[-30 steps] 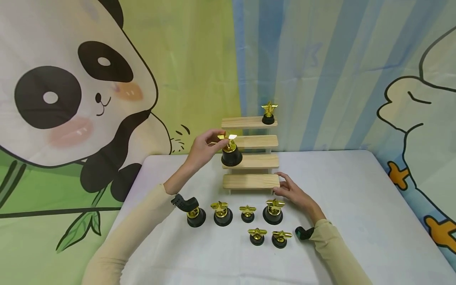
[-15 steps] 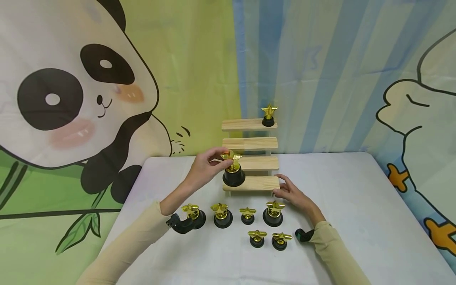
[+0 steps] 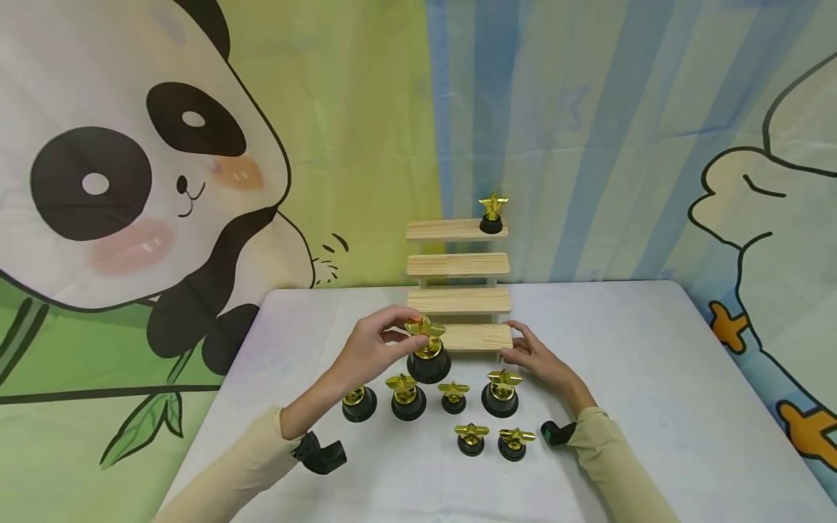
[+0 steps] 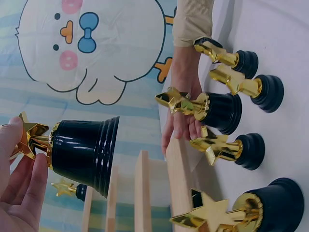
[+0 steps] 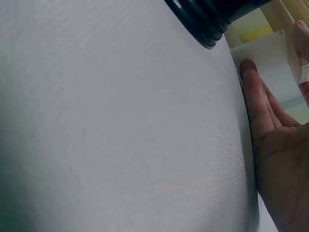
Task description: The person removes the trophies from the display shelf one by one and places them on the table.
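Note:
My left hand [image 3: 382,347] pinches a star trophy [image 3: 429,365] by its gold star, between thumb and fingers. The trophy is upright, its black base in front of the lowest step of a wooden tiered display stand [image 3: 458,301]. In the left wrist view, the held trophy [image 4: 82,152] hangs apart from the stand. My right hand [image 3: 538,356] grips the right end of the lowest step, thumb in front and fingers behind. In the right wrist view, the right hand's fingers [image 5: 258,104] lie by the stand's white side support [image 5: 270,63].
A small star trophy [image 3: 492,213] stands at the right of the top step. Several trophies of two sizes, among them a large one [image 3: 500,396] and a small one [image 3: 471,440], stand on the white table [image 3: 615,327] before the stand. A printed curtain [image 3: 353,145] hangs behind.
My left hand has lowered the held trophy from about the upper steps to in front of the lowest step. The right hand stays at the stand's end.

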A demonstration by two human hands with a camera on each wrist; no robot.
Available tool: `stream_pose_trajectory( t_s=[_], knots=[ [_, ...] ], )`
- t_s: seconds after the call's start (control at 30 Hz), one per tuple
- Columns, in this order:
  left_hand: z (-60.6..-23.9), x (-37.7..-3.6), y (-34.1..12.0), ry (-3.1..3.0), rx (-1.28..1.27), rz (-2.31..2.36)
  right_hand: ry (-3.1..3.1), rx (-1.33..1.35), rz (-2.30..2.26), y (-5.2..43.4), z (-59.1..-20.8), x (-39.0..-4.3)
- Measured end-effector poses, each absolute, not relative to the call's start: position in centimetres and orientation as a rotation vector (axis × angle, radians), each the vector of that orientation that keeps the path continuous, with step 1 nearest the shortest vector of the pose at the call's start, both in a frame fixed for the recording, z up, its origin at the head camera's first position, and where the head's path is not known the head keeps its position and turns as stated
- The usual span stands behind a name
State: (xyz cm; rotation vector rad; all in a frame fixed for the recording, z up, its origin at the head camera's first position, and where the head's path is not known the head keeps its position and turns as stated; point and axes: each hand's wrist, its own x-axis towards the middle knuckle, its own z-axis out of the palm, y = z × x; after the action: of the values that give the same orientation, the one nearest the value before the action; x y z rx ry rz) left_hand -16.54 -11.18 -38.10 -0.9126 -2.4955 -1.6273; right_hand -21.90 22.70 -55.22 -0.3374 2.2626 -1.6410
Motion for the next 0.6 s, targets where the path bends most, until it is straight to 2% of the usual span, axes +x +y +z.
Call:
stream_pose_trajectory(
  t_s=[0.6],
  knots=[
    [-40.3,-12.1,-14.5,-2.528,-0.723,-1.694,2.257,-0.318,-1.632,22.7,-55.2,-21.8]
  ],
)
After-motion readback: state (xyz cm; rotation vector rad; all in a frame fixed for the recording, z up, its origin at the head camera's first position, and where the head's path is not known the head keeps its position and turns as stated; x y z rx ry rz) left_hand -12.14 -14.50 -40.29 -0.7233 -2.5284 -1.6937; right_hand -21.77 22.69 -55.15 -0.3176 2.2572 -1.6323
